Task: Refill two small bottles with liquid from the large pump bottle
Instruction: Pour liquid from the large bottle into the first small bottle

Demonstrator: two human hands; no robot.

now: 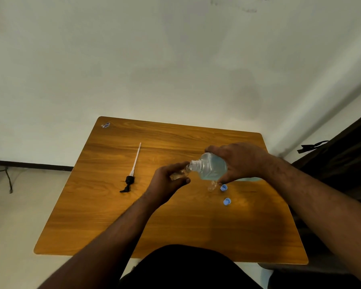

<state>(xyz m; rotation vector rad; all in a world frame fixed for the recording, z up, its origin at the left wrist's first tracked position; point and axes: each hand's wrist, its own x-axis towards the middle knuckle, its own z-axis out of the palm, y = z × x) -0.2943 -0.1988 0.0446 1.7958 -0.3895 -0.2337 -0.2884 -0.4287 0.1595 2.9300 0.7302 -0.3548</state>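
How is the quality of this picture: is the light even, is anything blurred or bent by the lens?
Head view: warm, dim light, brighter on the far half of the table, with the near edge in the person's shadow; the wide lens bows the table edges and wall lines; the large bottle and small bottle look soft, so the liquid level is hard to read.

Wooden table (104, 205) against a pale wall (133, 59).
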